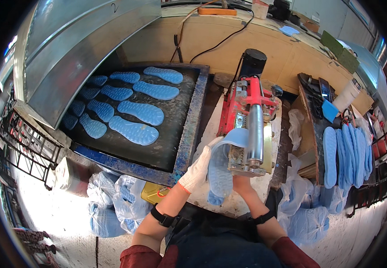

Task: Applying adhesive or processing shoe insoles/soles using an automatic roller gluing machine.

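Observation:
A light blue shoe sole [220,174] hangs at the front left of a red machine [229,105] with a steel roller [256,129] and a black motor [252,62]. Its upper end curves over toward the roller, while the textured lower part droops down. My left hand [197,172], in a white knitted glove, grips the sole's left edge with the fingers partly behind it. Below the machine's front end is my right hand [241,184], bare and close to the sole's right edge; the machine hides its fingers, so what they hold cannot be seen.
Several blue soles lie on a dark belt [166,154] at left, under a metal hood [91,49]. More soles [354,154] stand stacked on a right-hand bench [318,156]. Bagged soles [108,219] sit on the floor. A yellow container [153,193] is beneath the belt's frame.

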A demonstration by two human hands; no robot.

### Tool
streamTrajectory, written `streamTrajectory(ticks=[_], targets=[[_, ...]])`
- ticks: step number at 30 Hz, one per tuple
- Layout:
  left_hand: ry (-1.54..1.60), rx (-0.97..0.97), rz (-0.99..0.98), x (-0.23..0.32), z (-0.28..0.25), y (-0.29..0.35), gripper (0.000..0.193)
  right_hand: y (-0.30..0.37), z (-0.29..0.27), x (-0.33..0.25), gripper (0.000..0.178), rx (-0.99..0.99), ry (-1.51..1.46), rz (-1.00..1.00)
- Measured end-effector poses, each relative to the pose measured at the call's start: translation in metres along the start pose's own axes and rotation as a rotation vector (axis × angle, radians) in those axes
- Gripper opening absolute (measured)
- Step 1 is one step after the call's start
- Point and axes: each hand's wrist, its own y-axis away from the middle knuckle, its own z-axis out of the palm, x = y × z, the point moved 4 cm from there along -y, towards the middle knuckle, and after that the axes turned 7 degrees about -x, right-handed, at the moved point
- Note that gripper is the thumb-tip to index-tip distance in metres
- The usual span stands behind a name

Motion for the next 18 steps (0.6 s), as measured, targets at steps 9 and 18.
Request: streamTrajectory(ticks=[9,18], targets=[[0.514,0.207,-0.238,0.031,-0.011,0.039,0.063,0.011,0.029,0.002,0.054,-0.137,-0.153,0.327],[-0.145,0.224,-0.153,0.044,-0.19,-0.006,0.038,0.006,0.003,-0.007,0.039,-0.226,-0.496,0.415]])
